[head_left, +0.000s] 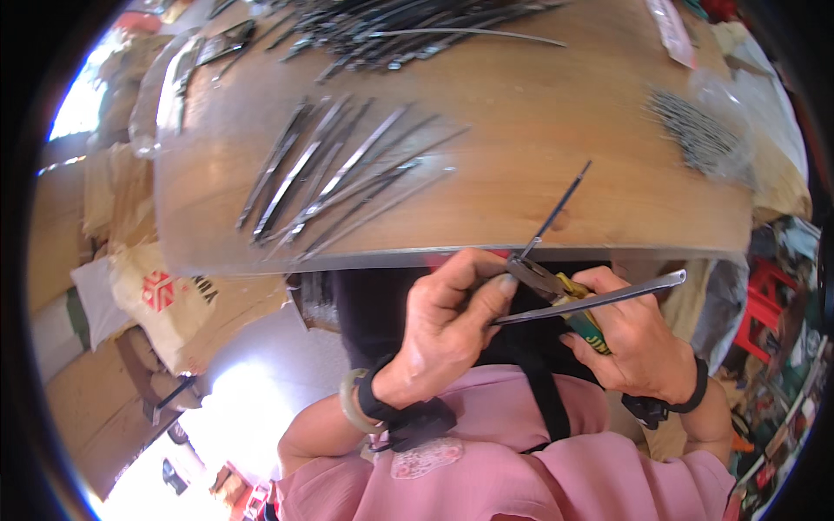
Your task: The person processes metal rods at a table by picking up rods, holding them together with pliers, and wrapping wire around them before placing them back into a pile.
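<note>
My left hand (456, 304) is closed, thumb and forefinger pinched together at the edge of the table. From the pinch a flat grey metal strip (608, 297) with a hole in its end runs right, across the pliers and my right hand. A thin dark rod (560, 204) points away over the tabletop from the same fingertips. My right hand (634, 334) is wrapped around pliers (586, 330) with green and yellow handles. Their jaws meet the rod's near end beside my left thumb. Whether strip and rod are joined is hidden by my fingers.
On the wooden table (521, 130), loose metal strips (326, 174) lie fanned out at the left. A large heap of dark strips (382, 35) sits at the back. Thin metal pins (699, 130) in clear plastic lie at the right. A red stool (764, 304) stands beyond the right side.
</note>
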### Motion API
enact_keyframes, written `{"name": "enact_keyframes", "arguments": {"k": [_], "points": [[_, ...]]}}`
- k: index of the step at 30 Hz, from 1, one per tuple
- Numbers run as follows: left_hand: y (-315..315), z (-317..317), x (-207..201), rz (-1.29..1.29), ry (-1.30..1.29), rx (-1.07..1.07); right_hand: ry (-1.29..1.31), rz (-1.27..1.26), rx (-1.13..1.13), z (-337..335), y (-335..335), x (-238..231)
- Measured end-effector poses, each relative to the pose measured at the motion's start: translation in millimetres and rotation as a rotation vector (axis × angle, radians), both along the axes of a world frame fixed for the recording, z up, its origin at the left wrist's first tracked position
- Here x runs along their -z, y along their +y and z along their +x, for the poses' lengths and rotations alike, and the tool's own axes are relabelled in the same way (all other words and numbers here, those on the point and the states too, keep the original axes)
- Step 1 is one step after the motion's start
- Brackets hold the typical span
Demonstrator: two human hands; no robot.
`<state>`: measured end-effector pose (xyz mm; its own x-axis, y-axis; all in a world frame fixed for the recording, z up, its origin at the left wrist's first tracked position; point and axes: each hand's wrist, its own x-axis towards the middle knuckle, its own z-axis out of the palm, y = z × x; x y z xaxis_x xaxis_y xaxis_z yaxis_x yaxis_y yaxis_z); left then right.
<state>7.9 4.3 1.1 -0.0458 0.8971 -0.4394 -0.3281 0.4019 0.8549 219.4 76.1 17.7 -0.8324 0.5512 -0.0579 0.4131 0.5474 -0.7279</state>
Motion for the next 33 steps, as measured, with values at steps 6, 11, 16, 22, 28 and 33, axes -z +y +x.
{"name": "enact_keyframes", "arguments": {"k": [6,11,16,22,28,33], "points": [[2.3,-34.6,-21.1,0.017,0.063,-0.068,0.06,0.091,-0.094,-35.7,17.5,-4.8],[15.0,-66.2,-27.1,-0.003,0.247,-0.099,0.182,0.026,-0.092,-44.0,42.6,-2.9],[9.2,-112.3,-9.9,0.085,0.722,-0.314,0.276,-0.339,0.403,-13.4,41.3,9.4],[17.2,-101.2,-10.2,0.276,1.676,0.191,0.234,-0.067,0.309,-31.9,39.1,14.0],[38.0,-125.7,13.3,0.352,1.788,0.297,0.116,-0.121,0.235,-49.7,52.4,8.0],[20.1,-147.9,11.5,0.307,1.777,0.213,0.17,-0.174,0.27,-45.8,49.7,10.9]]}}
